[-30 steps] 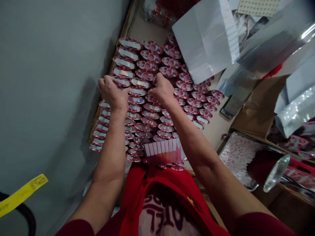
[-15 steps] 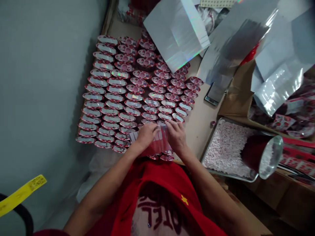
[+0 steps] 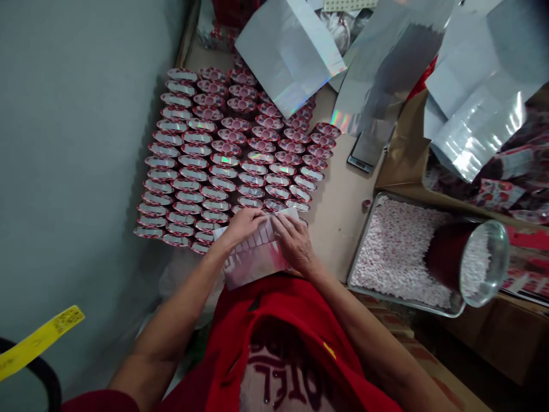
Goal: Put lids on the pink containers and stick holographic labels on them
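Note:
Close to my body I have a shiny silver sheet of sticker labels (image 3: 253,266) marked with a row of pale rectangular strips. My left hand (image 3: 245,226) is closed at its upper edge, thumb and fingers pinched together. On the upper right part of the sheet, my right hand (image 3: 295,240) grips with fingers bent and close together; whether a loose strip is between the fingertips I cannot make out. Beyond both hands stand rows of red packs with oval ends (image 3: 197,150). Nearer and left ones carry a silver strip, while several farther ones show a round pink spot (image 3: 231,135).
Large silver sheets (image 3: 291,54) lie over the far packs. To the right are a small digital scale (image 3: 364,151), an open cardboard box (image 3: 405,143), and a metal tray of small whitish pieces (image 3: 386,252) with a tipped red tub (image 3: 448,252). A wall (image 3: 77,143) borders the left side.
Both hands have come back from the middle of the packs to the sticker sheet near my body. The sheet is now raised and tilted in them. More packs bear silver strips.

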The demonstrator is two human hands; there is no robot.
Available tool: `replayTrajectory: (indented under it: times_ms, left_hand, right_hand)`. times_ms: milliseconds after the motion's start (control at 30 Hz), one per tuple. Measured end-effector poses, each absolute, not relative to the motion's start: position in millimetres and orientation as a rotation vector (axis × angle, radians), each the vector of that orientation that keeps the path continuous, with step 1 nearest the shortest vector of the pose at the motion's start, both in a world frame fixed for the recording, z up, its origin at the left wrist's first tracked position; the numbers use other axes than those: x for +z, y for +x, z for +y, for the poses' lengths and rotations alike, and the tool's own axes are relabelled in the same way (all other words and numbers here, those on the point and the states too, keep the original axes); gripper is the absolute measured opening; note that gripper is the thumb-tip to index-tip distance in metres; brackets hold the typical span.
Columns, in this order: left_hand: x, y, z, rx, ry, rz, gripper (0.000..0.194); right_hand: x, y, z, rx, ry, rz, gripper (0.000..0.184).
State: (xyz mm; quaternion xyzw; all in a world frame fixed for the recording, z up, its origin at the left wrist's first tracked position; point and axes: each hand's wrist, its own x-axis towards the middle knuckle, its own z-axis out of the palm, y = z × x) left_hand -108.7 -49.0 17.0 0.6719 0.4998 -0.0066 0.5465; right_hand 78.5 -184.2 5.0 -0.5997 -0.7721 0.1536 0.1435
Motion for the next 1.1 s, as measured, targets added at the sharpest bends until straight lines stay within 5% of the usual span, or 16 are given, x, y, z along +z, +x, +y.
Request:
replayTrajectory:
  times_ms: [467, 700, 933, 1100]
  left_hand:
    - [26, -110, -53, -0.129, 1.576, 1.314, 0.025]
    - [33, -108, -37, -0.245, 1.707, 1.413, 0.027]
    - [20, -110, -50, -0.008, 1.943, 1.462, 0.021]
    - [15, -120, -36, 0.491, 1.32, 1.544, 0.026]
  right_hand:
    - [18, 67, -165, 0.397, -1.785, -2.355, 0.046]
    - [44, 73, -146, 0.5, -1.874, -2.22, 0.012]
    - [85, 68, -87, 1.283, -1.979, -1.242, 0.009]
    - [82, 65, -45, 1.673, -1.706, -0.606, 0.027]
